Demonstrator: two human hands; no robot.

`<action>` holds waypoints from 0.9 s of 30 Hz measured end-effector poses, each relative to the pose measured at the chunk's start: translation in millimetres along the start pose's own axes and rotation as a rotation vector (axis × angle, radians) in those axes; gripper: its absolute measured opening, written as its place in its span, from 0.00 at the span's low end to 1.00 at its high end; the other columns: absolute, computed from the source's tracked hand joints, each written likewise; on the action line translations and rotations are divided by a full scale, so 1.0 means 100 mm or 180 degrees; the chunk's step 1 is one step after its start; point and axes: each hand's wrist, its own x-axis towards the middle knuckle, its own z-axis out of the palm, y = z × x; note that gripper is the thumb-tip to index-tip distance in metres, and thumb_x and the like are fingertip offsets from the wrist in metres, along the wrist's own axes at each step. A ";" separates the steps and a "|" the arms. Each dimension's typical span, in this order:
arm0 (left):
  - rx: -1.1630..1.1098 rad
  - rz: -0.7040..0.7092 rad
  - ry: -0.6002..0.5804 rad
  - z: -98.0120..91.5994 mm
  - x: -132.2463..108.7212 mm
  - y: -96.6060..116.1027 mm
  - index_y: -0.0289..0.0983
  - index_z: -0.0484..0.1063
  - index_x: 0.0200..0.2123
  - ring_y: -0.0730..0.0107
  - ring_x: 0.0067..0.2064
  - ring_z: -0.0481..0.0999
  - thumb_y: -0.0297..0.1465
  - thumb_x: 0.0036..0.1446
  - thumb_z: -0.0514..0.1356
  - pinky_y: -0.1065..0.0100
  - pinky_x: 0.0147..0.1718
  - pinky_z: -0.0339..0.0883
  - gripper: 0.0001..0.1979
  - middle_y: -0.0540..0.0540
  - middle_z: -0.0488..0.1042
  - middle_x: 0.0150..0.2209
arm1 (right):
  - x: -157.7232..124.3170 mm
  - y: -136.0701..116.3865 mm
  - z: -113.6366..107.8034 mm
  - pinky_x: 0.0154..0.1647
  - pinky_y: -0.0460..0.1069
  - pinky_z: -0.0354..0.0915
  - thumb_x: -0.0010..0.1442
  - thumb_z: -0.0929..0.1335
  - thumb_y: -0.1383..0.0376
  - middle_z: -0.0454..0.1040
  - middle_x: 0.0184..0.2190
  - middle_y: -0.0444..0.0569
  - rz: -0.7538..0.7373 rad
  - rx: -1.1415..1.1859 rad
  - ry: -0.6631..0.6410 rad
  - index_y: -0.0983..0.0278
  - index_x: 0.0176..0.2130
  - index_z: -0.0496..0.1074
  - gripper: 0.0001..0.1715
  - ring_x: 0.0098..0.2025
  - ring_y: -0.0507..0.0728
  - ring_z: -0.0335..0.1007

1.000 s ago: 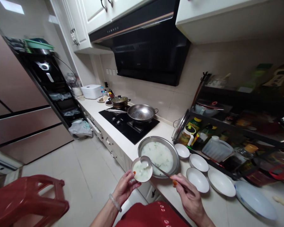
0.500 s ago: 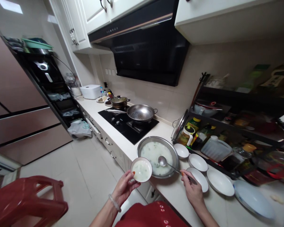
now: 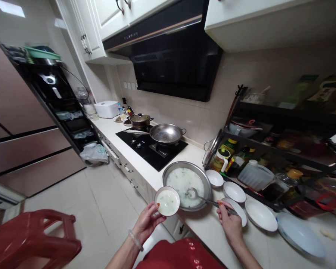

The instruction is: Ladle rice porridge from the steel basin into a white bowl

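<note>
My left hand (image 3: 149, 219) grips a small bowl (image 3: 168, 201) by its side, thumb at the rim. Pale, milky soup with green bits is in the bowl, which is held at the near left edge of a large steel basin (image 3: 208, 192). The basin holds the same pale soup (image 3: 182, 179) with green flecks. In my right hand (image 3: 230, 220) is the handle of a metal ladle (image 3: 194, 193). The ladle's head sits in the soup, partly under its surface, toward the basin's right side.
Several white bowls (image 3: 234, 192) and a pale blue plate (image 3: 301, 234) stand right of the basin. A steel wok (image 3: 168, 133) and a lidded pot (image 3: 140, 121) are on the black stove (image 3: 156, 157). A dark rack (image 3: 268, 145) holds bottles. A red stool (image 3: 30, 235) stands at left.
The ladle's head has dipped lower into the soup, and my right hand has shifted slightly right. My left hand and the small bowl stay almost where they were.
</note>
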 end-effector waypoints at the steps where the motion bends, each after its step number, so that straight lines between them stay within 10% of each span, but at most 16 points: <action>1: 0.0012 0.0007 -0.0009 0.00 0.00 0.00 0.37 0.59 0.35 0.65 0.25 0.77 0.23 0.48 0.64 0.64 0.25 0.73 0.16 0.49 0.74 0.27 | 0.00 0.00 0.01 0.15 0.45 0.55 0.43 0.70 0.48 0.68 0.17 0.43 -0.0008 0.0002 -0.0006 0.66 0.35 0.71 0.27 0.17 0.51 0.59; 27: 0.0015 0.0024 0.0015 -0.01 0.00 -0.01 0.38 0.58 0.36 0.64 0.26 0.78 0.23 0.48 0.64 0.64 0.26 0.73 0.17 0.49 0.74 0.28 | 0.09 0.02 -0.04 0.16 0.45 0.55 0.42 0.70 0.46 0.68 0.16 0.43 0.0012 -0.0014 0.0149 0.67 0.36 0.71 0.30 0.17 0.51 0.58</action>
